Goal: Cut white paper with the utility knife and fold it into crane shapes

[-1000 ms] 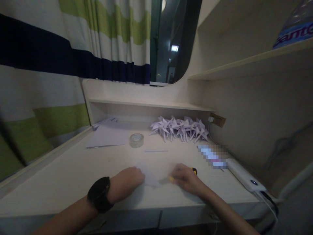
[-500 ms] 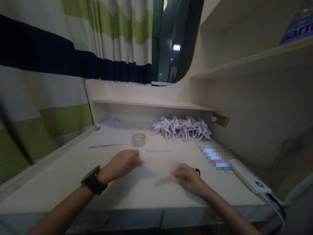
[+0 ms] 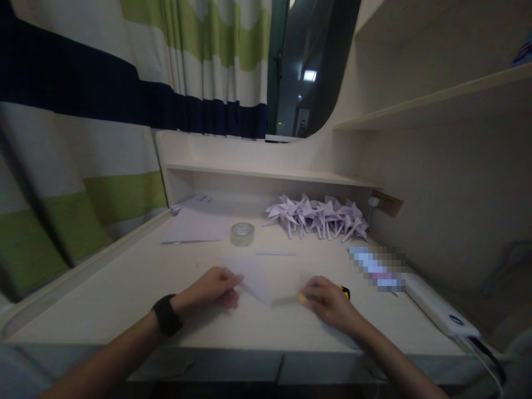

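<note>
My left hand (image 3: 216,285), a black band on its wrist, pinches the left edge of a sheet of white paper (image 3: 254,281). The sheet is blurred and tilted a little over the desk, with one corner pointing toward me. Wrapped round a yellow-and-black utility knife (image 3: 346,292) is my right hand (image 3: 330,303). The knife's blurred blade points left, close to the paper's near corner; whether they touch I cannot tell. Beyond the hands lie a thin white stick (image 3: 275,254) and a roll of clear tape (image 3: 243,238).
Several folded white paper pinwheels (image 3: 318,215) are bunched at the back right. White sheets (image 3: 199,223) lie at the back left. A phone-like blurred-out object (image 3: 376,270) and a white power strip (image 3: 436,307) line the right side. A low shelf (image 3: 266,173) spans the back.
A sheet of white paper now shows in my left hand, which has moved slightly nearer to me. My right hand keeps the knife in about the same place. The view has shifted a little.
</note>
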### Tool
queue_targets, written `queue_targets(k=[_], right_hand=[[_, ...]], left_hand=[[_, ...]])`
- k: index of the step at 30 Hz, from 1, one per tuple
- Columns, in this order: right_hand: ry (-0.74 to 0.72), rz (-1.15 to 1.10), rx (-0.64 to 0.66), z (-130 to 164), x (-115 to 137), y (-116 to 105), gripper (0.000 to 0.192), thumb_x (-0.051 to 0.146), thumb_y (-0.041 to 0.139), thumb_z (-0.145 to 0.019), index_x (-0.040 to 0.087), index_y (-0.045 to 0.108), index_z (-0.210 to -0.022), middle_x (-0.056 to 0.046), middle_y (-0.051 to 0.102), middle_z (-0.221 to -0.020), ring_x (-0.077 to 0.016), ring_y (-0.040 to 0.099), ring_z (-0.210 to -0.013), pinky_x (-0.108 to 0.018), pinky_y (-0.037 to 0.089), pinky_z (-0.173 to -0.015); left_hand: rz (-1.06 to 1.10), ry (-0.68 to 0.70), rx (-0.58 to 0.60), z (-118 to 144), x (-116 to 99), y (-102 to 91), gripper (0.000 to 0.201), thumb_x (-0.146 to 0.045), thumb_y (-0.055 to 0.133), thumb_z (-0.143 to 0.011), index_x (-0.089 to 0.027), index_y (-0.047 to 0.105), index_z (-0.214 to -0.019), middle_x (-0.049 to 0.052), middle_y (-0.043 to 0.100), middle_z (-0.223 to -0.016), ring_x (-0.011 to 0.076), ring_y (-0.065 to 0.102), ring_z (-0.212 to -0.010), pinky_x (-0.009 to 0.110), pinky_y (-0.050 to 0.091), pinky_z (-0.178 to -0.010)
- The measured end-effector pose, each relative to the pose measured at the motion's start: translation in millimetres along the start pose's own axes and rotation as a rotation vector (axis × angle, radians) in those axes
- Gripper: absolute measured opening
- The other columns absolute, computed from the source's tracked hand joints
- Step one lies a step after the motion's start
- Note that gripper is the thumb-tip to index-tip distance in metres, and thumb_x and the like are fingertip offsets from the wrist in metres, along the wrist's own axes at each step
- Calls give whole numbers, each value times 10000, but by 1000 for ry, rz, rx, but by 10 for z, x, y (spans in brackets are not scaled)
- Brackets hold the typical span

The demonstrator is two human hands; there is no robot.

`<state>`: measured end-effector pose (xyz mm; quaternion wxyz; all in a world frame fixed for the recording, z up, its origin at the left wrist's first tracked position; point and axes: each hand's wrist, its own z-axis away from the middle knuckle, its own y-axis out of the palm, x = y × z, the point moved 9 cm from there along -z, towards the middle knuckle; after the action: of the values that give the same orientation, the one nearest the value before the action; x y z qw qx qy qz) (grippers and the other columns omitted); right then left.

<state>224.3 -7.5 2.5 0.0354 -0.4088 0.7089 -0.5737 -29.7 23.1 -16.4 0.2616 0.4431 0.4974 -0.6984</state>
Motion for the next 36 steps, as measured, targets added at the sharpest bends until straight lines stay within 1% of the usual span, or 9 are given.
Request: queue_targets(k=[4, 7, 10, 12, 18, 23, 28, 30, 36], right_hand=[[13, -5, 15, -2, 1, 5, 176, 312, 579, -875, 227, 715, -949, -60, 624, -914, -191, 575, -866, -295, 433, -769], [12, -7, 14, -4, 6, 0, 175, 315, 587, -868, 227, 717, -947, -64, 623, -923, -197, 574, -879, -299, 432, -777], [25, -6, 11, -3, 3, -12, 174, 315, 586, -868, 229, 717, -942, -64, 622, -924, -199, 576, -878, -298, 436, -769], [34, -4, 11, -1, 9, -24, 175, 314, 585, -868, 231, 715, -951, -64, 622, -928, -199, 579, -875, -298, 437, -766], [13, 1, 22, -1, 45, -35, 170, 301, 588, -865, 225, 717, -947, -69, 626, -933, -200, 584, -879, -304, 438, -784], [10, -11, 9, -2, 18, -31, 166, 297, 595, -861, 225, 717, -947, -67, 629, -938, -195, 586, -876, -297, 441, -779], [16, -12, 16, 5, 21, -25, 167, 304, 594, -863, 229, 714, -951, -67, 630, -942, -194, 585, -875, -299, 445, -774], [14, -9, 16, 8, 18, -24, 167, 300, 589, -867, 228, 715, -949, -69, 630, -943, -196, 584, -883, -302, 445, -783], [25, -1, -30, 27, -86, -38, 180, 297, 582, -868, 226, 710, -972, -70, 627, -945, -199, 583, -889, -303, 447, -788]], left_hand=[[-479, 121, -84, 49, -169, -246, 552, -620, 509, -794, -150, 591, -517, 30, 587, -484, 143, 536, -479, 260, 395, -542], [-607, 386, -53, -43, -556, -209, 385, -543, 618, -759, -192, 666, -907, 50, 700, -910, 201, 622, -825, 289, 432, -743], [-730, 519, 76, -322, -732, -20, 721, -534, 758, -605, -224, 556, -1223, 107, 553, -1304, 287, 505, -1162, 368, 363, -955], [-812, 490, 166, -563, -690, 92, 910, -557, 803, -501, -208, 508, -1288, 134, 558, -1283, 313, 524, -1135, 374, 380, -942], [-980, 216, 102, -955, -390, 14, 1115, -611, 825, -308, -214, 494, -1296, 171, 600, -1161, 375, 588, -998, 388, 453, -786], [-907, 221, 83, -974, -240, -35, 946, -596, 815, -351, -192, 566, -1169, 145, 620, -1130, 338, 611, -964, 348, 448, -796], [-842, 301, -6, -936, -190, -93, 1130, -572, 824, -382, -178, 406, -1355, 175, 547, -1279, 362, 527, -1125, 381, 403, -895], [-841, 325, -52, -876, -207, -116, 1064, -571, 822, -400, -179, 459, -1320, 167, 559, -1248, 360, 527, -1108, 382, 399, -880], [-670, 420, -105, -669, -367, -128, 418, -480, 782, -580, -190, 687, -866, 54, 617, -881, 221, 570, -824, 280, 389, -699]])
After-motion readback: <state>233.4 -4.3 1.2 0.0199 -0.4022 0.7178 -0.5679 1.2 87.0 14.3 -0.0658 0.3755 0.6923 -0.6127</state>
